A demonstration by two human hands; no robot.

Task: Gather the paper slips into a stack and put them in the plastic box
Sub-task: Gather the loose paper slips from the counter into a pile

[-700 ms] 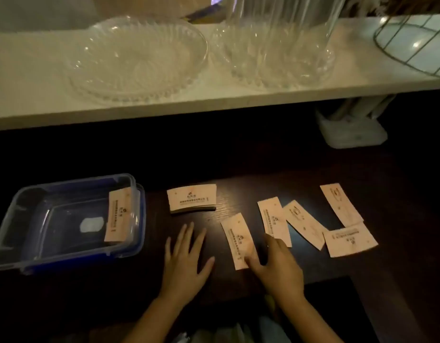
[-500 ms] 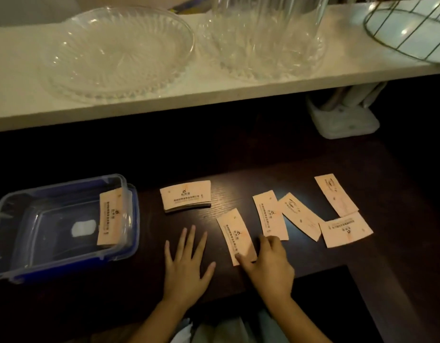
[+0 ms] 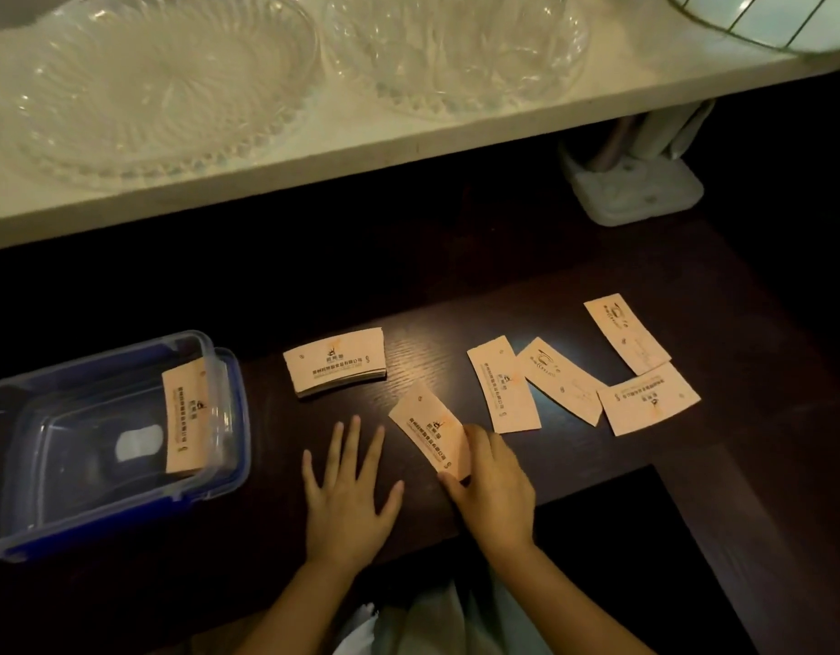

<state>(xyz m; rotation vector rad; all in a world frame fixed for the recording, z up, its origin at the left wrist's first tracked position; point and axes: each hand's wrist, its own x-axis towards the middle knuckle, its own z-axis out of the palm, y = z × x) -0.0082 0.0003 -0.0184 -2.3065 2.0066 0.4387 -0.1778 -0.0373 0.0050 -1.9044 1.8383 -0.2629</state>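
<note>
Several pale orange printed paper slips lie on a dark table. My right hand (image 3: pixel 496 489) pinches the near end of one slip (image 3: pixel 430 425), whose far end lifts off the table. My left hand (image 3: pixel 349 489) rests flat, fingers spread, just left of it. A small stack of slips (image 3: pixel 335 361) sits behind my left hand. Loose slips lie to the right: one upright (image 3: pixel 503 385), one slanted (image 3: pixel 562 380), one far right (image 3: pixel 626 333) and one lying across (image 3: pixel 650 399). A clear plastic box with a blue rim (image 3: pixel 233 418) stands at left, one slip (image 3: pixel 186 418) leaning inside it.
A white shelf (image 3: pixel 337 148) overhangs the back of the table and carries two cut-glass dishes (image 3: pixel 163 82) (image 3: pixel 460 49) and a wire basket (image 3: pixel 763 16). A white plastic holder (image 3: pixel 640 191) stands under the shelf at right. The table's front edge steps back near my right arm.
My right hand has closed on the near end of the slip and turned it, tilting its far end up and left. My left hand stays flat. The camera has tipped down.
</note>
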